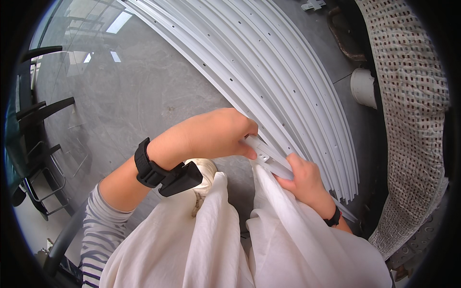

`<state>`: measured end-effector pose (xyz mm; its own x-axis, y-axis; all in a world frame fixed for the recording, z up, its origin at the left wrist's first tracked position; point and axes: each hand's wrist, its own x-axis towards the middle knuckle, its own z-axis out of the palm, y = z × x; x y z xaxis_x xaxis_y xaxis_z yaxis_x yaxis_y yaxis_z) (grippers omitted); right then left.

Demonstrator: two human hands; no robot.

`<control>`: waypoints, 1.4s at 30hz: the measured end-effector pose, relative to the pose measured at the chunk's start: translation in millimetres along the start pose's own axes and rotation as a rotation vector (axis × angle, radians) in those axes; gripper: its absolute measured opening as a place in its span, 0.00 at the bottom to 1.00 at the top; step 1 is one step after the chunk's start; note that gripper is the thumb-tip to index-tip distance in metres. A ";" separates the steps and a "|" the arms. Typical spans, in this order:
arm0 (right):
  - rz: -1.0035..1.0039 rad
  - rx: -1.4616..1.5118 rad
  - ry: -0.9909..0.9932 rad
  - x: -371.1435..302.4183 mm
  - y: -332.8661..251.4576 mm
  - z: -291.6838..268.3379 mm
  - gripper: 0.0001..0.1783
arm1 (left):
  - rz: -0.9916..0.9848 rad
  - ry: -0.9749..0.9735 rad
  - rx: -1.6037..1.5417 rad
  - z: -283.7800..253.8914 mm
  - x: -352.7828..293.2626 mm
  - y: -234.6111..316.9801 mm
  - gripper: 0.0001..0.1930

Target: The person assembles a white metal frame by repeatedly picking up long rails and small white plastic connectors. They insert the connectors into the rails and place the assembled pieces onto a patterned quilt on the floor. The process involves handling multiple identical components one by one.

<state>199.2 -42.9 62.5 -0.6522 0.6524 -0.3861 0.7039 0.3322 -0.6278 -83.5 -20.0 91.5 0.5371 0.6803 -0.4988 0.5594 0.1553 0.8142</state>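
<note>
A white rail lies slantwise across my lap, gripped between both hands. My left hand is closed on its upper end, with the thumb and fingers pinching near a small white piece with holes. I cannot tell whether that piece is separate from the rail or part of it. Lower down, my right hand is wrapped round the same rail, thumb along its side. Just beyond my hands, several long white rails with small dark holes lie side by side on the floor.
Grey tiled floor spreads to the left, where black chair legs stand. A patterned cloth cover hangs along the right, beside a white cylindrical container. A small white part lies at the far right. My shoe is below my left forearm.
</note>
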 end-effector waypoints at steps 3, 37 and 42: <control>0.006 0.025 0.086 8.2 -2.1 -1.8 0.22 | -0.012 0.142 -0.010 -5.8 1.2 -3.0 0.22; 0.053 0.014 0.390 66.7 35.4 -71.0 0.21 | -0.323 1.108 -0.404 -144.5 1.0 -168.2 0.35; 0.117 -0.203 0.423 86.4 105.0 -102.8 0.22 | -0.270 1.179 0.326 -86.8 33.9 -148.3 0.32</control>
<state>245.7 118.3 32.7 -0.4235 0.8991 -0.1107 0.8336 0.3389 -0.4363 -203.1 42.2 -20.3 -0.4159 0.9069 0.0681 0.7840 0.3195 0.5322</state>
